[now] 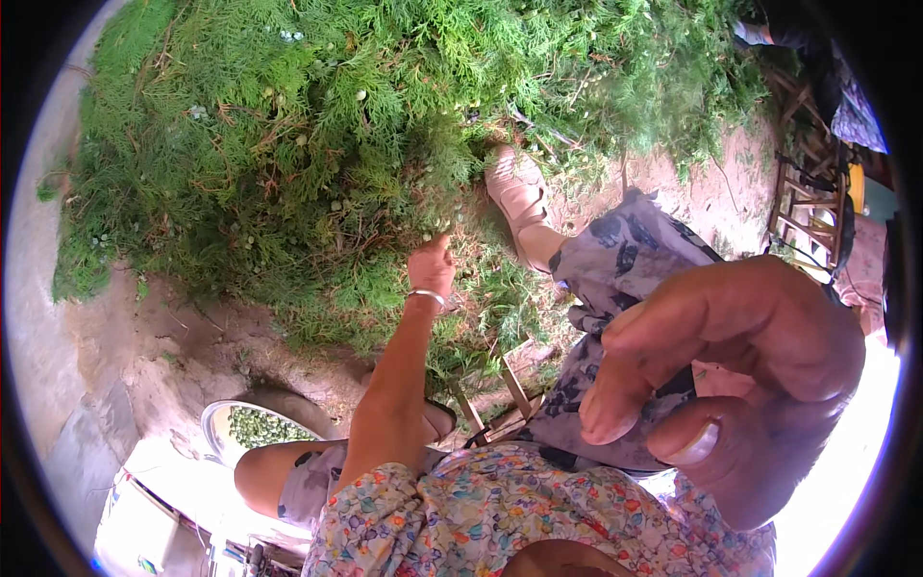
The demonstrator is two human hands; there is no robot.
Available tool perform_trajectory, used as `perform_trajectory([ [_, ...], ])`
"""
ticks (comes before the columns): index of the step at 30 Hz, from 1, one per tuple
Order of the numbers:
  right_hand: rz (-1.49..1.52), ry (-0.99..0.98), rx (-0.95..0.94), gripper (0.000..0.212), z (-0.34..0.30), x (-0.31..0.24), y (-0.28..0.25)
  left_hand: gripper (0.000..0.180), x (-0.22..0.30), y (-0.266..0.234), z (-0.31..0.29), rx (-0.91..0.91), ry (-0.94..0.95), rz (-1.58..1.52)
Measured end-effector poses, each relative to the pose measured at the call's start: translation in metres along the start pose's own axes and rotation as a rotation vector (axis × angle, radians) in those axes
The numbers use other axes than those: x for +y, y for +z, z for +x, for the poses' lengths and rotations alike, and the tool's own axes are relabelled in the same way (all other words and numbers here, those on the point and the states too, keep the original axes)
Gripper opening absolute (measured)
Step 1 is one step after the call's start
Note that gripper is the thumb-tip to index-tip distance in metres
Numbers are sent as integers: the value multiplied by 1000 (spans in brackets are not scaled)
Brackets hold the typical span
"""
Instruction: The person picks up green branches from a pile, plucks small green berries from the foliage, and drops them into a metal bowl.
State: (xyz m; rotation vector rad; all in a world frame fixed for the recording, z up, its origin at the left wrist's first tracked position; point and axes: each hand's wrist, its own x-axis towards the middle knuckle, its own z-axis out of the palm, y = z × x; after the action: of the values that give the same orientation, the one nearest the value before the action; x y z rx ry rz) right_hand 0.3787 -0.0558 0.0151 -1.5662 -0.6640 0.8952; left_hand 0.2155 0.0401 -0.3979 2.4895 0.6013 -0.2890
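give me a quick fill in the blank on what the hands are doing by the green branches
The left hand reaches into the pile of ____ branches.
A ____ bangle circles the left wrist.
The metal bowl on the ground holds small ____ bits.
The right hand is close to the camera, its fingers ____.

Missing words: green; silver; green; curled

Left hand (pixel 430 267) with fingertips buried in the cypress heap (pixel 288 144), so impossible to tell what they grip, if anything. Right hand (pixel 731 385) close to the lens, blurred and large, blocking part of the skirt (pixel 615 260) and the ground behind; nothing discernible between thumb and fingers (too soft to judge). Bowl (pixel 219 423) half hidden behind a knee, its green bits too small to make out. Wooden frame (pixel 808 202) at right bent by the rim and partly cut off. Lower left corner washed out by glare.
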Motion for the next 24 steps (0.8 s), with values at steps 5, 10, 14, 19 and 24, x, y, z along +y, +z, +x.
perform_trajectory([
  [5,8,1,46,33,-1,-2,3,5,-17,-33,-38,-70,-416,-1393],
  [10,12,13,89,34,-1,-4,8,5,-1,-46,-36,-251,-502,-1205],
  [14,10,52,142,35,0,-9,9,11,29,-16,9,193,-209,-489],
  [19,47,57,201,35,1,-3,5,26,46,-2,47,89,-85,-5],
  [24,19,41,150,36,-2,0,2,29,46,-3,57,-124,-133,152],
])
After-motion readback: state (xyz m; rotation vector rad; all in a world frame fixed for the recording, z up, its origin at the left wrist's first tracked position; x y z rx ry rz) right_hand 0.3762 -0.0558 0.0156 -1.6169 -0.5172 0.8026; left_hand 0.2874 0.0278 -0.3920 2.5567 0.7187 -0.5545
